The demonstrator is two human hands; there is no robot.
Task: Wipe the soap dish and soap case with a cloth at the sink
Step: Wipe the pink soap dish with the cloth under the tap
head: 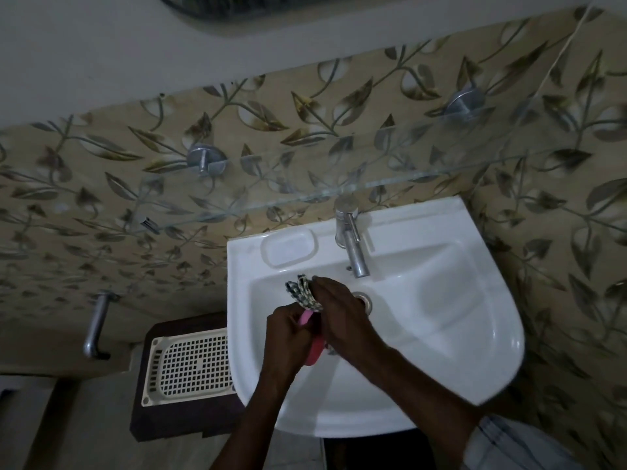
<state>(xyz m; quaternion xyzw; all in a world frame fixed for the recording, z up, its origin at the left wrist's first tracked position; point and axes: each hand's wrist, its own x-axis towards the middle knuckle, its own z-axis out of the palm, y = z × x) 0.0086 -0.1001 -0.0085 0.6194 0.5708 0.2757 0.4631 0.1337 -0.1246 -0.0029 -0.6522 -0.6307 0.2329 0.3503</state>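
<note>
While you stand over the white washbasin (448, 337), both of your hands meet above the left half of its bowl, just left of the drain (365, 299). Your left hand (288, 330) is curled around a pink plastic soap holder (314, 354), gripping it by its near edge; only slivers of pink show between your hands, so you cannot tell whether it is the dish or the case. Your right hand (339, 315) is closed over a bunched checked cloth (305, 290), with its fingers folded down on the fabric and pressing it against the top of the pink holder. The cloth's loose end sticks out beyond your fingertips toward the tap (353, 245). The moulded soap recess (288, 249) sits on the basin's back ledge, left of the tap. A cream perforated tray (190, 361) lies on a dark brown stand (169, 422) beside the basin's left rim. A glass shelf (339, 179) spans the leaf-patterned tiles above.
</note>
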